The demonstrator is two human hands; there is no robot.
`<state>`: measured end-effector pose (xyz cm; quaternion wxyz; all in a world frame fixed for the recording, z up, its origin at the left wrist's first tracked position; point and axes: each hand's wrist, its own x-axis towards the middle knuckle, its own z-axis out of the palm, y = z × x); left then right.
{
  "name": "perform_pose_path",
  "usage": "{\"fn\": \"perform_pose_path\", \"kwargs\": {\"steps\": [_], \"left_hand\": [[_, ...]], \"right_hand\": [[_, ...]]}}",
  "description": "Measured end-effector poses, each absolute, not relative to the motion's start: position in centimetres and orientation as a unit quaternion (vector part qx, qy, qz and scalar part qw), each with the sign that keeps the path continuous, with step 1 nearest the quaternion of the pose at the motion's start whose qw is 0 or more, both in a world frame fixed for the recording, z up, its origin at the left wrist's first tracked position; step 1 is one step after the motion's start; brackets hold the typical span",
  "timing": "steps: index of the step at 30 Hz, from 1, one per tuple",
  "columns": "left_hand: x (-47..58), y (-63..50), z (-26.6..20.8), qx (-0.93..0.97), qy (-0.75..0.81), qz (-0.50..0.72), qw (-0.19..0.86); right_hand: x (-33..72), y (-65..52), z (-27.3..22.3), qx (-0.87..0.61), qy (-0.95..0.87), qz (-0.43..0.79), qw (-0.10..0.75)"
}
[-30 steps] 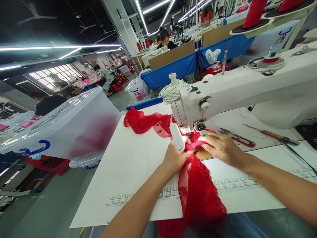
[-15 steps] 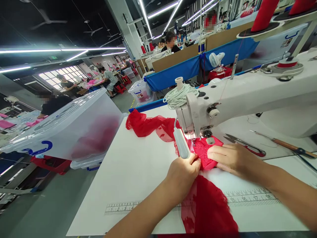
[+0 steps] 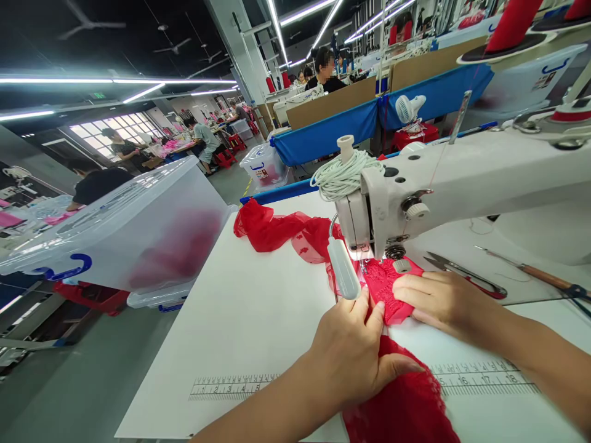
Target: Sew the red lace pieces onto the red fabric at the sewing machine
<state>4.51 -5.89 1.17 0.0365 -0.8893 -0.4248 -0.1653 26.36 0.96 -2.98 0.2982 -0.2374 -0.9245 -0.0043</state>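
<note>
Red lace fabric (image 3: 384,284) lies under the needle area of a white sewing machine (image 3: 443,178). My left hand (image 3: 353,351) rests over the fabric's near left edge, fingers stretched forward and thumb spread to the right. My right hand (image 3: 438,301) has its fingers closed on the lace's right edge; its thumb is hidden. Sheer red fabric (image 3: 272,227) trails off behind and to the left, and a darker red length (image 3: 406,400) hangs toward the table's front edge. A pale lamp (image 3: 344,269) on a bent stem stands just above my left fingertips.
Scissors (image 3: 466,275) and a wooden-handled tool (image 3: 545,275) lie right of my right hand. A printed ruler scale (image 3: 231,389) crosses the white table (image 3: 240,307). Clear plastic bins (image 3: 170,227) stand at the left. Co-workers sit farther back.
My left hand has gone from a pinch at the fabric's edge to spread fingers, its thumb swung out rightward. The right hand stays on the lace. The view has shifted slightly.
</note>
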Motion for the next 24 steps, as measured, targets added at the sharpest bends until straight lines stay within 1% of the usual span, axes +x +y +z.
{"fn": "perform_pose_path", "kwargs": {"steps": [6, 19, 24], "left_hand": [[4.5, -5.7, 0.8, -0.891, -0.424, -0.158, 0.031], [4.4, -5.0, 0.6, -0.886, -0.432, -0.156, 0.067], [4.4, -4.9, 0.6, -0.881, -0.439, -0.161, 0.065]], "right_hand": [[26.3, 1.1, -2.9, -0.238, -0.924, -0.006, 0.299], [26.0, 1.5, -2.8, -0.246, -0.921, -0.007, 0.303], [25.7, 1.5, -2.0, -0.251, -0.927, -0.008, 0.279]]}}
